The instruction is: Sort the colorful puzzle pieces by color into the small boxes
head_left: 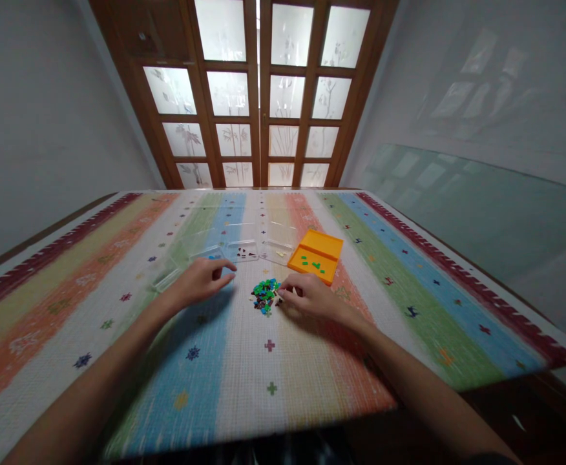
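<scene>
A small heap of mixed green, blue, brown and cream plastic pieces lies on the striped cloth between my hands. My right hand is at the heap's right edge, its fingertips brought together in a pinch; whatever they hold is too small to make out. To the left, my left hand hovers over the cloth with thumb and forefinger apart and nothing between them. Just beyond it stands a clear plastic box with a few dark brown pieces inside. An orange case lies opened out behind my right hand, holding several green pieces.
Another clear container with cream pieces stands beside the orange case, and a clear one is partly behind my left hand. The striped tablecloth covers the table. Wooden glazed doors stand beyond its far edge.
</scene>
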Demonstrator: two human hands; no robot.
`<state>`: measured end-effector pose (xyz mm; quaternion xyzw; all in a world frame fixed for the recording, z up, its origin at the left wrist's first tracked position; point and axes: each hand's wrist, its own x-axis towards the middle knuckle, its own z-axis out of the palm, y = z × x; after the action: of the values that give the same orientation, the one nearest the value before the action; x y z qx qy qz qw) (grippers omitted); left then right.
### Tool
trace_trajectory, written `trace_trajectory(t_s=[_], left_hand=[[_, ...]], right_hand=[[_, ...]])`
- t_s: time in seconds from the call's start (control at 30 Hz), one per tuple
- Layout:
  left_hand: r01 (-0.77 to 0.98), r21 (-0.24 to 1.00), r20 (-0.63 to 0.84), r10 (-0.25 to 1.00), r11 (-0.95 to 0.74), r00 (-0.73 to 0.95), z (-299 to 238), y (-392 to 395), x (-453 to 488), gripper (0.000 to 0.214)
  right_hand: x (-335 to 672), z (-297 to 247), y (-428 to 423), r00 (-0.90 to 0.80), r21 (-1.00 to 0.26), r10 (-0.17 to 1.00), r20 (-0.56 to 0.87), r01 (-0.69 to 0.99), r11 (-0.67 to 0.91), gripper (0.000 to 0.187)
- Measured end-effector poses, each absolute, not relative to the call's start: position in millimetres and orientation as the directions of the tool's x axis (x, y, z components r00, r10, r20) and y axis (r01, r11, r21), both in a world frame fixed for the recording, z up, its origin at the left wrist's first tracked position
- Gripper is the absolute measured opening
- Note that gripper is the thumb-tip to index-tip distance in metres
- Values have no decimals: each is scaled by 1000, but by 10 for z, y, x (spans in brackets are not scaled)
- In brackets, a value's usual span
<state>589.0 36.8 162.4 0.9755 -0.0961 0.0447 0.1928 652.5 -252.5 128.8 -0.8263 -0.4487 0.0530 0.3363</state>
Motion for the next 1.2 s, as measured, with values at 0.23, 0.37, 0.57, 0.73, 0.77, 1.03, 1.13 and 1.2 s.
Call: trace_trajectory(t_s=[0.23,0.37,0.57,0.73,0.77,1.03,1.13,1.2], left_hand=[[-355,469,28,-388,-809,921,1329,-58,5671,31],[-355,439,22,-385,-825,922,1257,-94,5686,32],[-336,425,1,-371,-840,929,1267,-53,5679,29],[-318,415,36,-333,-853,942,1232,-66,5674,28],[-327,415,51,-337,-849,940,1215,-80,5680,28],[-361,419,86,-360,-833,929,1174,-157,5714,30],[-342,410,72,-344,-845,936,1218,-163,5696,31],[-320,398,60,-324,-860,944,1238,-174,5690,31]], right_hand=[[6528,1265,-2503,588,-596,777,225,714,-368,17],[6527,1260,-2507,588,-598,776,228,713,-365,17],[6519,1257,-2504,586,-595,781,216,713,-370,17],[6518,1256,-2499,586,-590,781,215,716,-374,16],[6518,1258,-2500,585,-589,783,213,716,-375,16],[6515,1266,-2507,577,-569,790,205,727,-384,17],[6519,1257,-2508,577,-569,790,208,728,-382,16],[6522,1251,-2508,581,-568,787,208,727,-387,16]])
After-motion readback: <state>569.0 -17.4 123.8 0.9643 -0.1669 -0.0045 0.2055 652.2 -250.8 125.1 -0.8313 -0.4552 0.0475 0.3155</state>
